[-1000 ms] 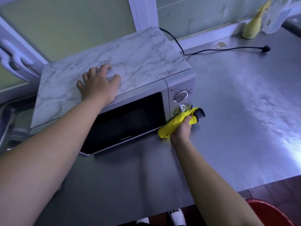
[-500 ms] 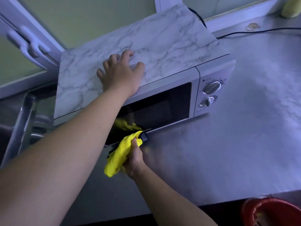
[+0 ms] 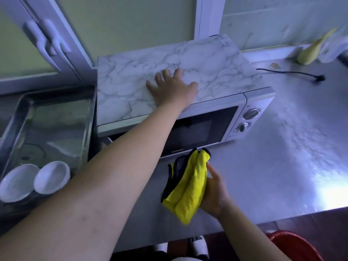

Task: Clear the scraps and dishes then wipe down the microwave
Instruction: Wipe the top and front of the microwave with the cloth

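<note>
A silver microwave (image 3: pixel 205 129) with a marble-patterned top stands on the steel counter, its dark door facing me. My left hand (image 3: pixel 172 89) lies flat on the marble top, fingers spread, holding nothing. My right hand (image 3: pixel 214 193) grips a folded yellow cloth (image 3: pixel 188 187) with a dark edge, held just above the counter in front of the door's lower edge and apart from it. Two white bowls (image 3: pixel 35 180) sit in the sink at the left.
A steel sink (image 3: pixel 20 117) lies left of the microwave. The unplugged black cord (image 3: pixel 293 73) runs across the counter (image 3: pixel 282 157) at the right, near a yellow bottle (image 3: pixel 312 51) by the wall. A red bin (image 3: pixel 295 245) stands below the counter's front edge.
My right hand wiped the cloth leftward along the door's bottom from the dials, then drew it back off the microwave toward me. My left hand stayed on top. The view shifted.
</note>
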Demonstrator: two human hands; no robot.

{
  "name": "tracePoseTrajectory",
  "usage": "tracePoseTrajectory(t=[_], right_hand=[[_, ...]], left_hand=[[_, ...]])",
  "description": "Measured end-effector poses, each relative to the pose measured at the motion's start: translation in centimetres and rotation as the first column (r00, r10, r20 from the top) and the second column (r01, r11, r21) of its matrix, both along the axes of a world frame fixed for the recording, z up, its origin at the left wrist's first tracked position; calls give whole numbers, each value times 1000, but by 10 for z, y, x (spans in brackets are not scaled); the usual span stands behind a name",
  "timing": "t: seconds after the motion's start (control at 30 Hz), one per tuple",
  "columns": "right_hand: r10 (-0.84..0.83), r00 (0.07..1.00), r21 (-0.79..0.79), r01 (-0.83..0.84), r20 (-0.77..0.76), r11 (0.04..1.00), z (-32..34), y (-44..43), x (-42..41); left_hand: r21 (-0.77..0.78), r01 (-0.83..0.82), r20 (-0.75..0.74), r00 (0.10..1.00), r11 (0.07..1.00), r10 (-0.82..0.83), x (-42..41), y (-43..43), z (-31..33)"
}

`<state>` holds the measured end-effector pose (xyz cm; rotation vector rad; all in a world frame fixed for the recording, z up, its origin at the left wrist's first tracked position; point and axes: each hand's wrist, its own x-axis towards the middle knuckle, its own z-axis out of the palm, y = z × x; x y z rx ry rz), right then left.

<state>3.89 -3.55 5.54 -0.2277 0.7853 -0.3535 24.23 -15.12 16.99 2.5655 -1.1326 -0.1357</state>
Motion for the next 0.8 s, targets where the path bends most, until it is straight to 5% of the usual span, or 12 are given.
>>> tracePoseTrajectory(t=[0.1,0.17,0.23,0.27,0.33,0.43,0.57,0.63,0.8], right_hand=[[-33,985,-211,-4,-169,977,19,-3,-4],[-33,964,-314,-53,-264,948,32,-7,-7],[-76,941,-386,-62,-331,920,42,-11,-8],[-105,938,-412,-43,-331,910,47,-11,-7],[-132,933,-474,-46,-336,879,55,-7,-2],[-86,950,-563,-104,-300,820,72,13,16],[57,952,-672,-254,-301,695,89,48,53],[96,928,-738,-347,-361,580,89,60,70],[-318,840,-895,-385,-440,223,104,36,103]], left_hand=[[-357,81,-135,981,931,-137,-3,17,11],[-641,215,-63,942,737,-330,-11,49,17],[-744,343,19,869,573,-495,-31,97,9],[-746,336,-39,841,576,-540,-41,124,-1],[-655,167,-375,775,737,-509,-59,176,-18],[-493,-48,-731,565,869,-383,-61,224,-47],[-498,-218,-826,415,839,-382,-47,257,-51],[-491,-282,-838,412,824,-358,-33,271,-54],[-362,-212,-843,490,908,-221,21,311,-68]])
